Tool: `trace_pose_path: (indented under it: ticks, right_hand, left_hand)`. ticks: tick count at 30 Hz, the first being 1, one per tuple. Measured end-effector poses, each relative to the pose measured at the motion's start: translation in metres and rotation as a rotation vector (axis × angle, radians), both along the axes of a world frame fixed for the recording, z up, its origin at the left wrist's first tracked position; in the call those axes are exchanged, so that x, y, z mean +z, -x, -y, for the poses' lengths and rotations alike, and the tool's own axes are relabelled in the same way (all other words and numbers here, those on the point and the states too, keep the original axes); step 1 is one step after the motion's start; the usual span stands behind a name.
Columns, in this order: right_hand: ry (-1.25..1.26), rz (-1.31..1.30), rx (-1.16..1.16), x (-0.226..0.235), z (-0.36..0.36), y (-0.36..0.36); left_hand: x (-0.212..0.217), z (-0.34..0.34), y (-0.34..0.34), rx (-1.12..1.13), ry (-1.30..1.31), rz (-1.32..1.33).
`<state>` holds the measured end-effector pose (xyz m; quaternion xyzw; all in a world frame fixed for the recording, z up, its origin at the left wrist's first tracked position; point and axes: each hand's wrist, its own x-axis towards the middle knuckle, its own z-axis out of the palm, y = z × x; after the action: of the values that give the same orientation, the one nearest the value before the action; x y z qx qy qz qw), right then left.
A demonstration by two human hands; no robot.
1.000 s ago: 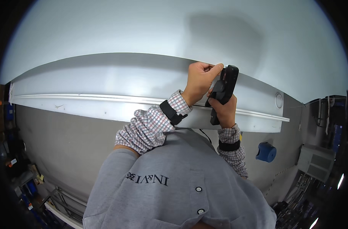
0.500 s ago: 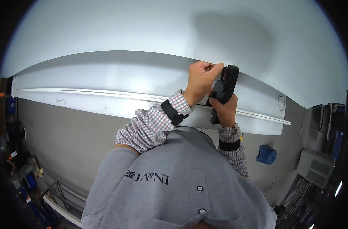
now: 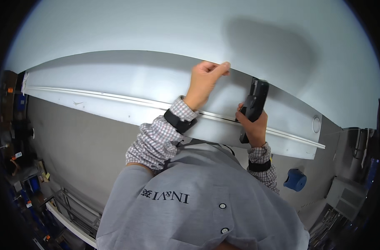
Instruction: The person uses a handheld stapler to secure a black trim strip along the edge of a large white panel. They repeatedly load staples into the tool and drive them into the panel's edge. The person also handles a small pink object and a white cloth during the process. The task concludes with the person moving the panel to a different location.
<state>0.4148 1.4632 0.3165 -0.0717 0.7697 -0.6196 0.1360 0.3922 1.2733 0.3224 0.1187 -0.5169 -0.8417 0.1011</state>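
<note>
Left hand [image 3: 203, 85], upper middle of frame: fingers curled, thumb laid toward them, tip overlapping a panel edge; cannot tell whether anything is pinched. Right hand [image 3: 256, 128], right of centre, wrapped round a black handheld tool [image 3: 256, 102], its front end up at the same edge; contact unclear. Nearest, lower middle: grey shirt [image 3: 173, 166]; checked sleeves [image 3: 150, 143] with black wristbands [image 3: 179, 121].

Pale panel [image 3: 131, 29] fills the top, its lower edge bowing across the frame. Below it, a white strip [image 3: 136, 75] with a lengthwise rail [image 3: 144, 101]; strip shows through the gap between the hands. Edge runs well past both hands, left and right.

Grey floor [image 3: 81, 133] beyond. Blue stool [image 3: 296, 180], lower right; grey cabinet [image 3: 344, 198] past it. Far lower left, blue bin [image 3: 34, 182], contents too dark to tell.
</note>
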Motion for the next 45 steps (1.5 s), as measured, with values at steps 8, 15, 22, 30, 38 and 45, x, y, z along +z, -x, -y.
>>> trace_pose_path:
  ticks: [8,15,22,30,38,45]
  right_hand:
    - [0.017,-0.150,0.076,-0.004,0.012,0.003]
    - [0.123,-0.115,-0.022,0.020,0.024,0.005]
    - [0.042,-0.109,-0.058,0.016,0.018,0.003]
    - [-0.028,-0.103,-0.049,0.026,0.034,0.004]
    - [-0.040,-0.106,-0.085,0.018,0.038,0.006]
    - [0.125,-0.036,-0.061,0.025,0.045,0.006]
  left_hand:
    - [0.005,0.030,0.005,0.079,0.039,-0.063]
    - [0.037,-0.024,0.015,-0.120,0.027,-0.064]
    - [0.023,-0.041,0.016,-0.133,0.046,-0.055]
    - [0.021,-0.028,0.014,-0.106,0.004,-0.093]
    - [0.032,-0.030,0.006,-0.046,-0.011,-0.076]
    - [0.017,0.003,0.011,-0.130,0.010,-0.105]
